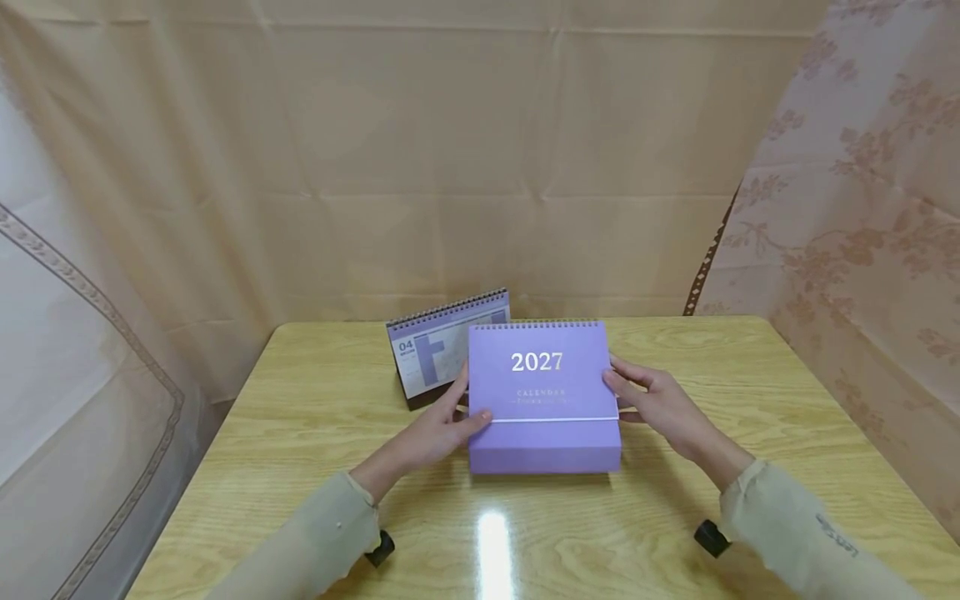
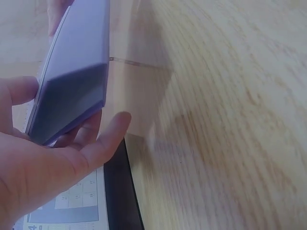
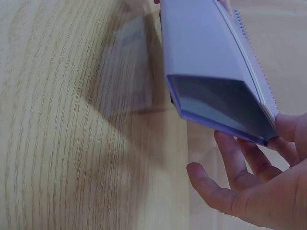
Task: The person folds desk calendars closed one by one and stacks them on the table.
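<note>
A desk calendar (image 1: 429, 360) stands partly behind a purple 2027 calendar (image 1: 542, 383); left hand (image 1: 441, 427) and right hand (image 1: 663, 407) grip the latter's sides

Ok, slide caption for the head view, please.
Left grip and right grip hold a purple 2027 desk calendar, partly hiding a spiral-bound calendar showing 04 on a wood-grain table.

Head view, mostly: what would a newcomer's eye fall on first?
Probably the purple 2027 calendar, held between the left hand and the right hand over the table. Behind it, to the left, stands a second calendar, partly hidden. A bright glare streak shows nearer the viewer.
</note>
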Demonstrator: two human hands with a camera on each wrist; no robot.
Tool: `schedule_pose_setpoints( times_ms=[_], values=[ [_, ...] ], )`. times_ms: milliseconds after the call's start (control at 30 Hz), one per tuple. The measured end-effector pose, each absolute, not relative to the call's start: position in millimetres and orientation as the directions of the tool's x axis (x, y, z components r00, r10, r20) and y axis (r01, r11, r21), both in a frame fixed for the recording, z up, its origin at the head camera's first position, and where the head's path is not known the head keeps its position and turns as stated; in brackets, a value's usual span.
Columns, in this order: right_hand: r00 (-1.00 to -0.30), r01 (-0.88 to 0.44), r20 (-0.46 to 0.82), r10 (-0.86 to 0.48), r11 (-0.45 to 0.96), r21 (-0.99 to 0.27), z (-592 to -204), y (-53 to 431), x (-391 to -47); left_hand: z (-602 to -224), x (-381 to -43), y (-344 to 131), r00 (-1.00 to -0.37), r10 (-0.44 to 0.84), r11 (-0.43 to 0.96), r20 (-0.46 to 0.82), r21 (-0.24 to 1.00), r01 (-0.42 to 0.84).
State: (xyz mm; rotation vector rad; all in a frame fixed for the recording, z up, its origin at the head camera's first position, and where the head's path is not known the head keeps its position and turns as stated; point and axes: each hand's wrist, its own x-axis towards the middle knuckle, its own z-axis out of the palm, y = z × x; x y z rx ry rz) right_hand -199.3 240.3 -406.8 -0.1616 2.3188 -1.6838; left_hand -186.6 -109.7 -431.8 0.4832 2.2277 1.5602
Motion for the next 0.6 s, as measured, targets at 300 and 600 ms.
schedule_pose_setpoints(
  times_ms=[300, 600],
  values=[
    [-0.932, 0.076, -0.192, -0.306, 0.352, -0.933, -405.7, 243.2, -196.5, -432.6, -187.9, -109.9, -0.855, 0.497, 0.24, -0.15, 0.97, -0.031],
    [-0.885, 0.109, -0.237, -0.4, 0.316, -0.942, -409.7, 242.5, -194.7, -426.8, -189.6, -110.6, -0.853, 0.5, 0.213, -0.153, 0.976, -0.05]
  ],
)
